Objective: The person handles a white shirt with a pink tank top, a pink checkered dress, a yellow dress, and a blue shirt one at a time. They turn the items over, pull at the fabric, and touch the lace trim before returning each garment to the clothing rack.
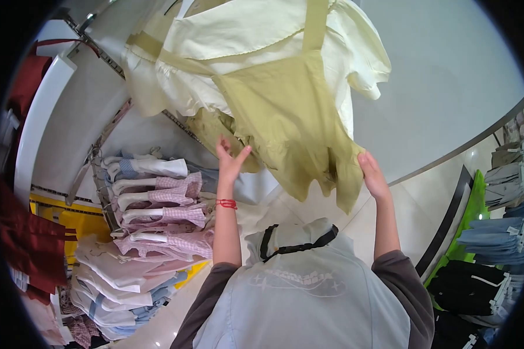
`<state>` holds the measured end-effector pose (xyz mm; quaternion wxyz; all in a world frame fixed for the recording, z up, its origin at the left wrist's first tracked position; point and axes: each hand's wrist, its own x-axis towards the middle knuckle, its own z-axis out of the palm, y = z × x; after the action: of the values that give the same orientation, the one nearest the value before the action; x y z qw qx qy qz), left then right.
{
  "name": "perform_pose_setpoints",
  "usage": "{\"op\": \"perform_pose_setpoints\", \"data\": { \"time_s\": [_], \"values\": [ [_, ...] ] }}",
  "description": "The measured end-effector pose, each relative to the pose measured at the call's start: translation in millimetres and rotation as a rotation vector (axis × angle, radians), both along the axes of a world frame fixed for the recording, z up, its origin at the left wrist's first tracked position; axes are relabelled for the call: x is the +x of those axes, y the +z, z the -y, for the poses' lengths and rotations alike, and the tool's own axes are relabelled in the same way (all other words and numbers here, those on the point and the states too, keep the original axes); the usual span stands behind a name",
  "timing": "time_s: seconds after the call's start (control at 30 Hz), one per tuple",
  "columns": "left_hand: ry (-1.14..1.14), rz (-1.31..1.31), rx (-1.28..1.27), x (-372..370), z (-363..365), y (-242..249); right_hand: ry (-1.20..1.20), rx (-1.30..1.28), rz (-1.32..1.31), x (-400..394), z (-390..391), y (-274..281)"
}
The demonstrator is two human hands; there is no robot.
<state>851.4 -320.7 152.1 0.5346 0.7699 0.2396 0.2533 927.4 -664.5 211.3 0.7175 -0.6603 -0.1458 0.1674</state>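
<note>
An olive pinafore dress (285, 110) over a pale cream blouse (262, 41) hangs high in front of me. My left hand (230, 160), with a red string bracelet on the wrist, is raised with fingers spread and touches the lower left of the olive skirt. My right hand (374, 174) lies flat along the skirt's right hem edge. Its thumb is hidden behind the fabric, so a grip cannot be made out. Both arms reach up from my light blue top (297, 296) with dark sleeves.
A rack of pink gingham and white garments (157, 215) hangs at the left, with dark red clothes (35, 244) beyond it. Folded blue and black garments (495, 250) lie stacked at the right on a green surface. A metal rail (99, 52) runs along the white wall.
</note>
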Motion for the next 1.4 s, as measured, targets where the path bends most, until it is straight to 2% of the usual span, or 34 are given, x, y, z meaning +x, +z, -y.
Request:
{"op": "perform_pose_setpoints", "data": {
  "time_s": [0.03, 0.13, 0.17, 0.27, 0.4, 0.43, 0.5, 0.6, 0.63, 0.73, 0.83, 0.93, 1.03, 1.13, 1.23, 1.33, 1.37, 1.4],
  "values": [
    [0.001, 0.051, -0.02, 1, -7, 1, -0.026, 0.024, -0.017, -2, -3, 2],
    [-0.218, 0.043, -0.081, 6, -23, 1, -0.092, 0.014, -0.044, 4, -3, -6],
    [-0.317, 0.118, -0.149, 11, -25, -9, -0.085, 0.017, -0.054, 6, -3, -7],
    [-0.352, 0.042, -0.16, 17, -18, -8, -0.043, 0.006, -0.055, 9, -3, -5],
    [-0.226, 0.002, 0.15, 20, -14, -21, 0.055, -0.055, -0.005, 14, 13, -6],
    [-0.228, 0.084, 0.088, 22, -16, -31, 0.077, -0.066, 0.004, 15, 14, -4],
    [-0.227, 0.249, -0.039, 24, -21, -47, -0.034, -0.109, 0.016, 13, 15, 10],
    [-0.066, 0.09, -0.097, -4, -8, -5, -0.209, -0.164, 0.084, 24, 21, 23],
    [-0.021, 0.126, -0.041, -7, -10, -3, -0.27, -0.181, 0.113, 32, 26, 25],
    [0.069, 0.2, 0.071, -18, -16, 5, -0.275, -0.529, 0.39, 62, 44, 31],
    [0.073, 0.236, 0.112, -22, -20, 12, -0.32, -0.612, 0.47, 66, 37, 42],
    [0.076, 0.197, 0.078, -26, -23, 17, -0.346, -0.657, 0.431, 65, 32, 38],
    [0.088, 0.19, 0.091, -34, -31, 8, -0.252, -0.502, 0.28, 56, 20, 23],
    [0.211, 0.206, 0.11, -42, -37, 0, -0.034, -0.491, 0.206, 46, 15, 5],
    [0.329, 0.187, 0.223, -46, -41, -1, 0.14, -0.284, 0.065, 28, -1, -8],
    [0.425, 0.339, 0.622, -47, -25, 27, 0.097, -0.245, 0.073, 7, -24, -14],
    [0.423, 0.368, 0.615, -46, -16, 39, 0.085, -0.242, 0.054, 3, -30, -19],
    [0.315, 0.357, 0.543, -44, -10, 41, 0.091, -0.182, 0.021, -4, -38, -19]
  ]
}}
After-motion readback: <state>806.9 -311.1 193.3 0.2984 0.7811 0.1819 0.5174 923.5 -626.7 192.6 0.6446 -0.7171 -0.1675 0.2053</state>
